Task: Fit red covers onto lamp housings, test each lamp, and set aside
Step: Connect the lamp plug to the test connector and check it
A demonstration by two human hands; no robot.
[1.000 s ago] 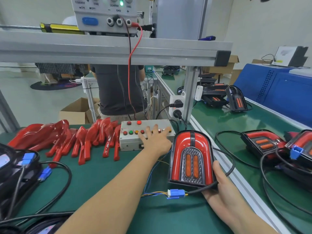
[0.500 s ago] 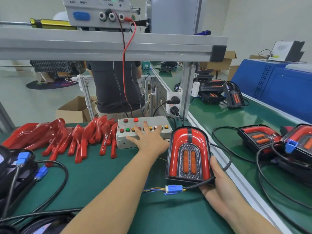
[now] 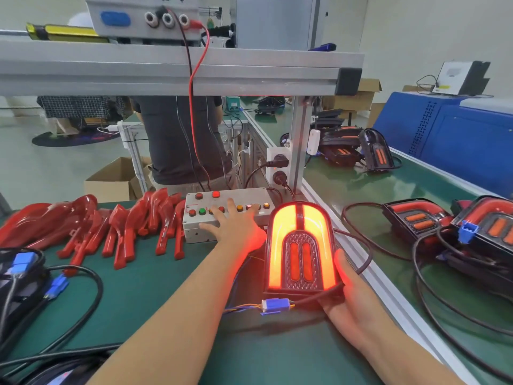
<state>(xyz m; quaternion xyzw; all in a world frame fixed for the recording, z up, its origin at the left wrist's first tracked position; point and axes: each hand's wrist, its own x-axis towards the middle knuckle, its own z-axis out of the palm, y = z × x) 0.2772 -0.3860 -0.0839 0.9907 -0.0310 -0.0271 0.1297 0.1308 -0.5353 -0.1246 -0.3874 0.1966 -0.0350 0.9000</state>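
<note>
A grey power supply unit (image 3: 144, 18) with red and black leads sits upper left on an aluminium shelf beam (image 3: 177, 70). A blue metal cabinet (image 3: 455, 140) stands right; a brown cardboard box (image 3: 111, 182) rests on the floor, centre left.

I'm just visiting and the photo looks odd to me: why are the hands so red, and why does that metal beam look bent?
Head view: the lit lamp glows bright orange-red and washes out where it is brightest, tinting the left hand on the button box and the right hand holding it; the overhead beam bows from wide-angle distortion; the far background looks soft.
</note>
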